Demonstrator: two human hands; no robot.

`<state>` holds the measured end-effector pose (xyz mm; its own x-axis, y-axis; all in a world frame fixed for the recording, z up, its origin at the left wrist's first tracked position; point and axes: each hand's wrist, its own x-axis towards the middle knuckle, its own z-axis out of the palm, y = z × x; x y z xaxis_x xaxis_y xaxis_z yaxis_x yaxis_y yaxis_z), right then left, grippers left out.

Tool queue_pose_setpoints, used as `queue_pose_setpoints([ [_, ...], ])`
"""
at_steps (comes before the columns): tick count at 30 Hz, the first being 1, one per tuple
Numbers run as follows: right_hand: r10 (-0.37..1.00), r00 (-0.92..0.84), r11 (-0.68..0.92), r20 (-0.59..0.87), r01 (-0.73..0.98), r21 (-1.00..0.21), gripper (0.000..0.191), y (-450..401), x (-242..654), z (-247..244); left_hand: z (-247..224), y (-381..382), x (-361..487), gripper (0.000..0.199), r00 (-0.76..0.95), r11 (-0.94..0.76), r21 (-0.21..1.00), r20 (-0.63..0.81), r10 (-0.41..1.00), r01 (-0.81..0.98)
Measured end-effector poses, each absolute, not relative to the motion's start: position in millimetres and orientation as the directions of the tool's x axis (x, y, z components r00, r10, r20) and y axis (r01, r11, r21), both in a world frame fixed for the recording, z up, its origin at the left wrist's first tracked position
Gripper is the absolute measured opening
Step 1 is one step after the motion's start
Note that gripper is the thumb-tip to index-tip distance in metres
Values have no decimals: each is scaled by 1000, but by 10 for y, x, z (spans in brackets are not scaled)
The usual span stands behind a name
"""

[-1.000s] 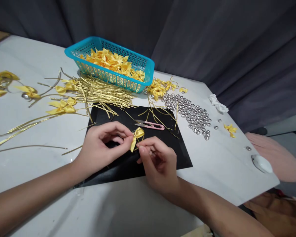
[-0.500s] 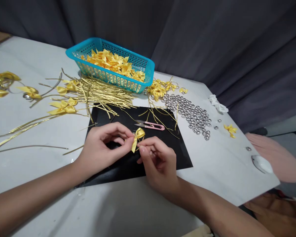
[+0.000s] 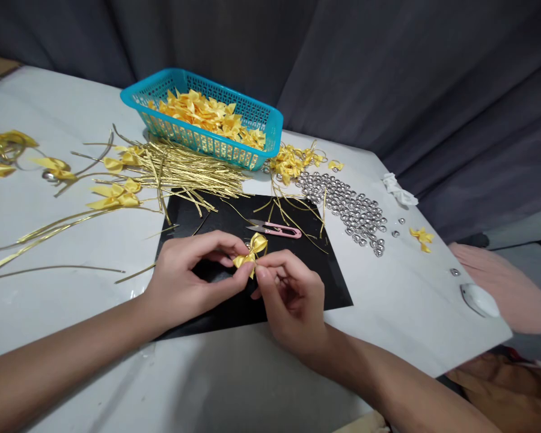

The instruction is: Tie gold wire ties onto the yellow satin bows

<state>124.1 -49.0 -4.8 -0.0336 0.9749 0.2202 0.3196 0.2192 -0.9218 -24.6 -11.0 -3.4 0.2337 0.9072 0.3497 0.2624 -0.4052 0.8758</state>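
Note:
A yellow satin ribbon bow (image 3: 258, 243) is held between my two hands above a black mat (image 3: 234, 313). My left hand (image 3: 193, 273) pinches the bow's left side with thumb and fingertips. At its lower right, my right hand (image 3: 293, 288) has thumb and index finger closed on what looks like the gold cord (image 3: 264, 253) looped at the bow; the fingertips hide most of it. Just beyond the hands, pink-handled thread snips (image 3: 277, 229) lie on the mat.
A teal basket (image 3: 198, 133) of yellow bows stands at the back, with a heap of gold cords (image 3: 193, 171) before it. Silver heart-shaped pieces (image 3: 347, 207) spread to the right. Finished-looking bows (image 3: 117, 193) lie left. A white computer mouse (image 3: 479, 299) sits near the right edge.
My left fingers have shifted their pinch slightly lower, and the bow has turned so more of its left loop shows. My right hand has barely moved.

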Motion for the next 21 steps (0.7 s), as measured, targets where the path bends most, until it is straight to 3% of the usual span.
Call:
queue_pose_setpoints([
  [21, 979, -38, 203, 202, 323, -924, 10, -508, 1229, -52, 5, -81, -233, 3, 231, -303, 928, 253, 940, 215],
])
